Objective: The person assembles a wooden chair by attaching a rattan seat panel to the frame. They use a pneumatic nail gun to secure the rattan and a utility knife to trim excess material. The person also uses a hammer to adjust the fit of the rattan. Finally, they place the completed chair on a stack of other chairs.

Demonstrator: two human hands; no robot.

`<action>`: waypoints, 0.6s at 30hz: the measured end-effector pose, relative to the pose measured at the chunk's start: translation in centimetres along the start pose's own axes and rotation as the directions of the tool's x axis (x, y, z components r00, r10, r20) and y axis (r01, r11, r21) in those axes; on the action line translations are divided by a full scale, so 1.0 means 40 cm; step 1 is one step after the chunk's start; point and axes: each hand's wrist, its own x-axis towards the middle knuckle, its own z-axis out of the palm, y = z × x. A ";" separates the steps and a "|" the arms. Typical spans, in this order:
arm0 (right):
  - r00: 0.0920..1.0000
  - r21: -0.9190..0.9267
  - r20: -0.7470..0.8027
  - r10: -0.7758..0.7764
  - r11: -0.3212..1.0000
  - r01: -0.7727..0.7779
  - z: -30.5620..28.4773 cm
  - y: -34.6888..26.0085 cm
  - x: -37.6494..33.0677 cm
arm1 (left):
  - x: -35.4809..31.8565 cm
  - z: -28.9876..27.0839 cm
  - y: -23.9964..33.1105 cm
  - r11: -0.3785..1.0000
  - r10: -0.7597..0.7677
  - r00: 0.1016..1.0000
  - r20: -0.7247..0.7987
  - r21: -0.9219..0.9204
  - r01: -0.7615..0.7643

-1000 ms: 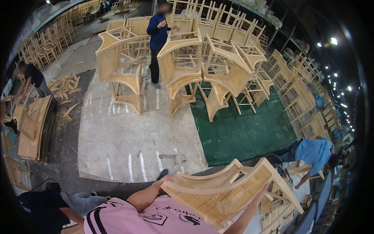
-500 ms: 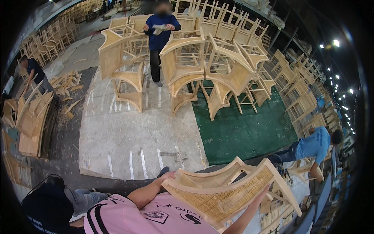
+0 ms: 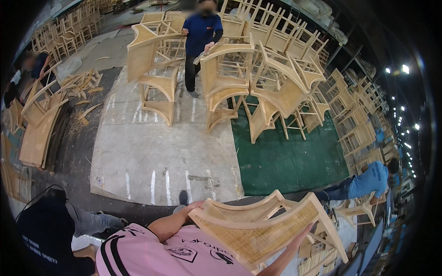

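Observation:
In front of my pink shirt I hold a pale wooden chair (image 3: 256,230) tipped on its side, with a woven cane panel and curved rails. My left hand (image 3: 195,206) is closed over the frame's upper left corner. At the right side, my right hand (image 3: 301,234) grips the frame's edge beside the cane panel; some of its fingers are hidden behind the wood. The chair's lower end overlaps my shirt, and its legs reach to the right.
Stacked wooden chairs (image 3: 281,99) stand ahead on grey and green sheets (image 3: 290,161). A person in dark blue (image 3: 202,34) stands among them. A person in light blue (image 3: 370,179) bends at right. Another in black (image 3: 43,234) is close at left. Wood offcuts (image 3: 85,89) lie left.
The person in dark blue has lowered a pale cloth onto a stacked chair. My view has shifted slightly; both my hands stay on the chair.

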 end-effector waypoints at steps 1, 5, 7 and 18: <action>1.000 0.010 0.006 0.021 1.000 -0.021 0.011 -0.005 0.002 | 0.007 -0.019 0.009 1.000 0.006 1.000 0.020 -0.010 -0.006; 1.000 -0.012 0.026 -0.015 1.000 0.015 0.071 0.022 -0.001 | 0.026 -0.120 0.070 0.999 0.028 0.997 0.070 -0.023 -0.026; 0.998 -0.023 0.049 -0.029 0.999 0.030 0.123 0.049 0.001 | 0.030 -0.178 0.121 0.999 0.052 0.998 -0.024 0.003 -0.052; 0.985 -0.120 0.061 -0.162 0.978 0.168 0.417 0.162 0.005 | -0.014 -0.371 0.419 0.998 0.058 0.984 0.168 -0.023 -0.055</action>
